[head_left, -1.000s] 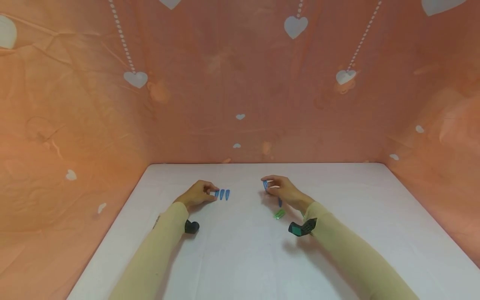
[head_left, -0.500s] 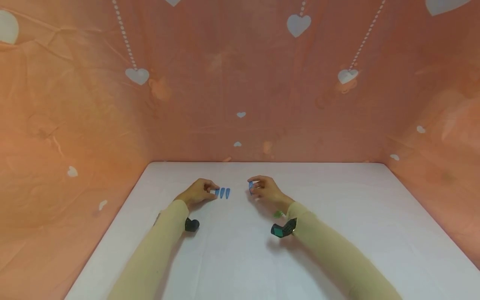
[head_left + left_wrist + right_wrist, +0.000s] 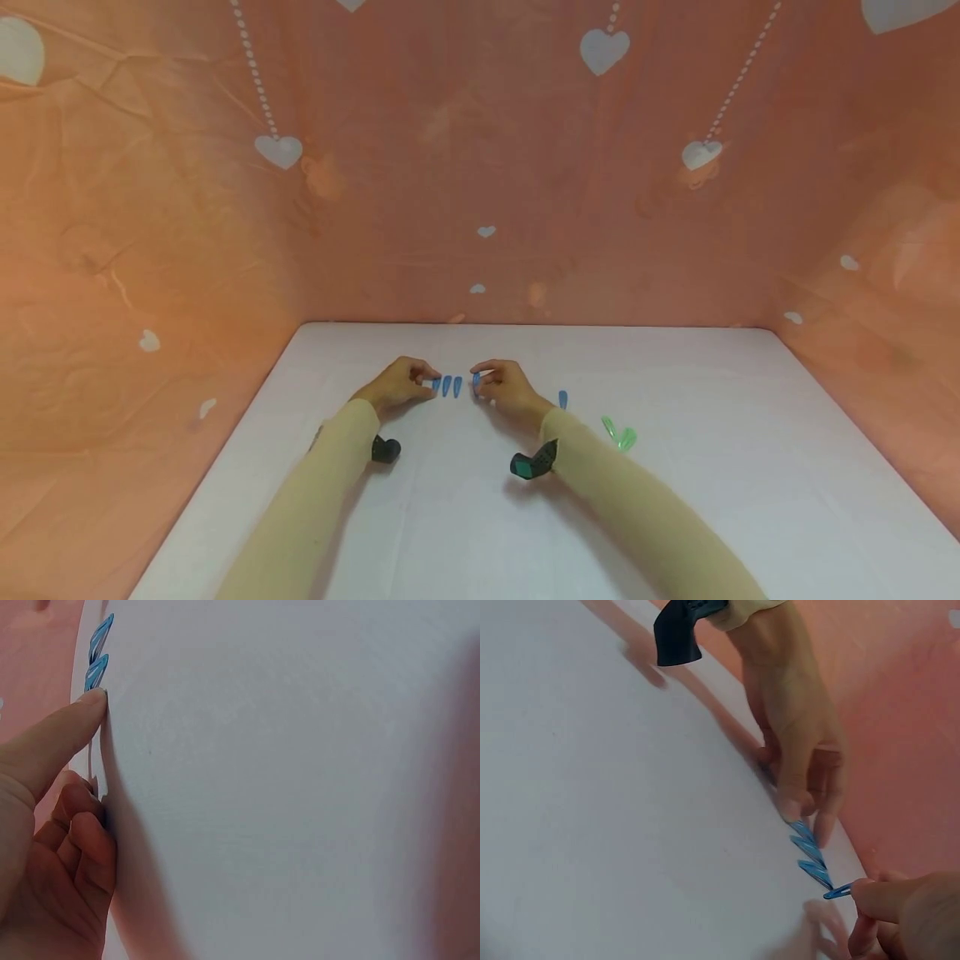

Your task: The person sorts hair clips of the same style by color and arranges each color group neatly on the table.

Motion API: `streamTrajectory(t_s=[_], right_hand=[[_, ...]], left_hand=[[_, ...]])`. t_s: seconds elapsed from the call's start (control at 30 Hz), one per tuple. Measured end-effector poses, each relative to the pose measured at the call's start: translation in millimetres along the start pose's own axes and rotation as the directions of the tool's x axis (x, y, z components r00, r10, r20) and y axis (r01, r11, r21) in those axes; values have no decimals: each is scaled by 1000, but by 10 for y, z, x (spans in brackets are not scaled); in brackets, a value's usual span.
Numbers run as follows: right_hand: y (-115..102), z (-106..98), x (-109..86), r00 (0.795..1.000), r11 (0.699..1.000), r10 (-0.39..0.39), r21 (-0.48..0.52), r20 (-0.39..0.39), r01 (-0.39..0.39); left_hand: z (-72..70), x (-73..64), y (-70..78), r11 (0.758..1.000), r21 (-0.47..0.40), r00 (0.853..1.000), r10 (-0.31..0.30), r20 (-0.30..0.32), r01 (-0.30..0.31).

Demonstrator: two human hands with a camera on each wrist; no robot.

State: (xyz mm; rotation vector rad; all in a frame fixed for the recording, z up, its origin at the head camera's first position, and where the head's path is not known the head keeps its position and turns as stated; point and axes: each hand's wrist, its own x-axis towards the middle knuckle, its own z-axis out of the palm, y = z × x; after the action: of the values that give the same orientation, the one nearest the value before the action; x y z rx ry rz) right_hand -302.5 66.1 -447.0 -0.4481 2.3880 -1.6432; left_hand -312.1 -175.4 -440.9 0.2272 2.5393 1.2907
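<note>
Three blue snap hair clips lie side by side in a row on the white table. My left hand is at the row's left end, thumb and index finger pinching the leftmost clip; in the left wrist view the thumb covers part of the row, with two clips showing beyond it. Just right of the row, my right hand holds a fourth blue hair clip between thumb and fingers. In the right wrist view that clip's tip is close to the row's near end.
Another blue hair clip lies right of my right hand. Two green hair clips are farther right on the white table. An orange cloth backdrop with white hearts rises behind and at both sides.
My right hand has moved left with the blue hair clip, coming down beside the row. The green clips and the lone blue clip are uncovered. My left hand has stayed in place.
</note>
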Motion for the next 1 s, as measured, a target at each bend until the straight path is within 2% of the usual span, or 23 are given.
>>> streamTrajectory(t_s=[0.23,0.37,0.6,0.83,1.0], right_hand=[[2,158,81,1000,1000,-18,-13,-18,18],[24,193,116,998,997,-25,-77,-54,21],[32,212,118,995,973,-41,-232,-91,18],[29,248,105,991,931,-90,-361,-98,49],[-4,274,101,992,923,-75,-385,-106,28]], left_hand=[[7,25,-29,999,6,999,37,15,-37],[-3,7,-12,999,2,999,40,12,-40],[0,-13,9,1000,6,1000,25,11,-25],[0,10,-9,998,20,998,55,12,-55],[-14,-15,2,997,32,997,72,11,-72]])
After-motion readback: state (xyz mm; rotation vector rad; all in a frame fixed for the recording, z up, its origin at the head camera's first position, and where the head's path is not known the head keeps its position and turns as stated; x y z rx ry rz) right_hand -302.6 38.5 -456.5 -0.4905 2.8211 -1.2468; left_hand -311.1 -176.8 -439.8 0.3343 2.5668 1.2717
